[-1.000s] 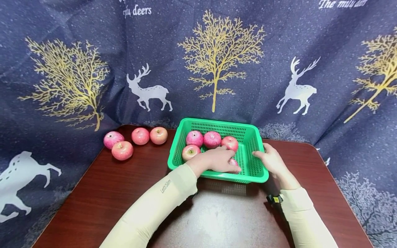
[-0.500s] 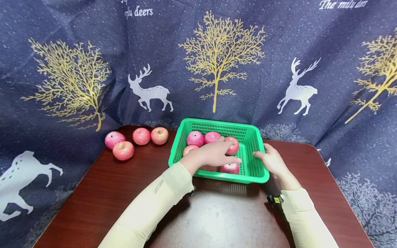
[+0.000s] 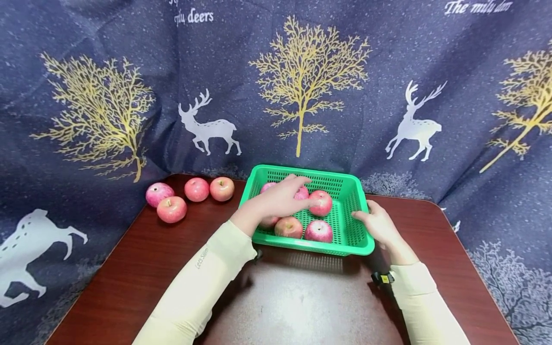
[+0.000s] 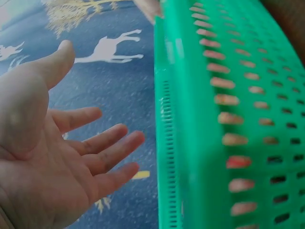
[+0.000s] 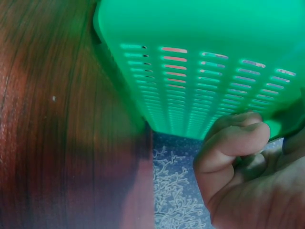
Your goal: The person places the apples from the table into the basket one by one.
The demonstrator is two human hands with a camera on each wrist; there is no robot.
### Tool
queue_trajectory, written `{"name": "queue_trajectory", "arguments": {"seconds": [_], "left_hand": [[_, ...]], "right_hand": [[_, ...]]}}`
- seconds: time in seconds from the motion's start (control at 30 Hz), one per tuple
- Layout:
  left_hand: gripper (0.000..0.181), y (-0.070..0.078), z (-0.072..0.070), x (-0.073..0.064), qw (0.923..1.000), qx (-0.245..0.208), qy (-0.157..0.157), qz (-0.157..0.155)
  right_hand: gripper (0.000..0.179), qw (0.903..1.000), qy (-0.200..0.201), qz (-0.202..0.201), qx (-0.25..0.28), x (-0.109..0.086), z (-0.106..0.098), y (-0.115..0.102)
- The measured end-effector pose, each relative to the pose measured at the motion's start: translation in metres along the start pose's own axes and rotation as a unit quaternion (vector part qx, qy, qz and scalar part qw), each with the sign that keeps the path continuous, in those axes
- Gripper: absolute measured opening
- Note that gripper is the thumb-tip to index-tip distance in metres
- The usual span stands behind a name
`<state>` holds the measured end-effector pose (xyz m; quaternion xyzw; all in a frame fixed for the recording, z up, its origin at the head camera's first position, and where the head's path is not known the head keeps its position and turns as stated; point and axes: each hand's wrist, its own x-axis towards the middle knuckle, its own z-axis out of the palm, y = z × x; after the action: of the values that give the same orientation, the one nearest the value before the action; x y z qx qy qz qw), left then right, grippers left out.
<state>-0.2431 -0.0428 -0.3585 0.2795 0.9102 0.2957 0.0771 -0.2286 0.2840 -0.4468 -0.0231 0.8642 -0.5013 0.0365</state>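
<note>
A green perforated plastic basket (image 3: pixel 332 248) sits on the table with several red apples in it. My left hand (image 3: pixel 280 197) hovers over its left half, fingers spread and thumb apart, holding nothing. Below and beside that hand lie a front apple (image 3: pixel 288 227), a pinker apple (image 3: pixel 319 232) and a third apple (image 3: pixel 321 203) near the thumb; apples farther left are partly hidden. In the left wrist view the palm of the left hand (image 4: pixel 62 148) faces the camera beside the basket wall. My right hand (image 3: pixel 381 225) grips the basket's right rim, thumb inside; its curled fingers (image 5: pixel 233 148) show outside.
Several loose apples stand at the table's back left, among them a pale red apple (image 3: pixel 171 210) and a yellowish one (image 3: pixel 222 189). The dark red wooden table (image 3: pixel 293 297) ends against a navy cloth (image 3: pixel 267 86) printed with deer and trees.
My left hand has lifted away from the front apples and moved back and left over the basket, uncovering two of them. The right hand and the basket have stayed nearly still.
</note>
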Motion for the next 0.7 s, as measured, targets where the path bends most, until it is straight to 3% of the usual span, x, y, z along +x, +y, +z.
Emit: {"name": "queue_trajectory", "arguments": {"seconds": [0.13, 0.33, 0.7], "left_hand": [[0.086, -0.004, -0.011, -0.006, 0.9994, -0.020, 0.026, -0.010], [0.079, -0.016, -0.026, -0.016, 0.9965, -0.055, 0.062, 0.004], [0.076, -0.049, -0.052, -0.040, 0.9873, -0.093, 0.123, -0.037]], "right_hand": [[0.059, 1.0000, -0.001, 0.001, 0.000, 0.000, 0.000, 0.000], [0.059, 1.0000, 0.000, 0.001, -0.001, 0.001, 0.000, 0.001], [0.059, 1.0000, -0.002, 0.003, 0.009, 0.001, 0.000, 0.002]]}}
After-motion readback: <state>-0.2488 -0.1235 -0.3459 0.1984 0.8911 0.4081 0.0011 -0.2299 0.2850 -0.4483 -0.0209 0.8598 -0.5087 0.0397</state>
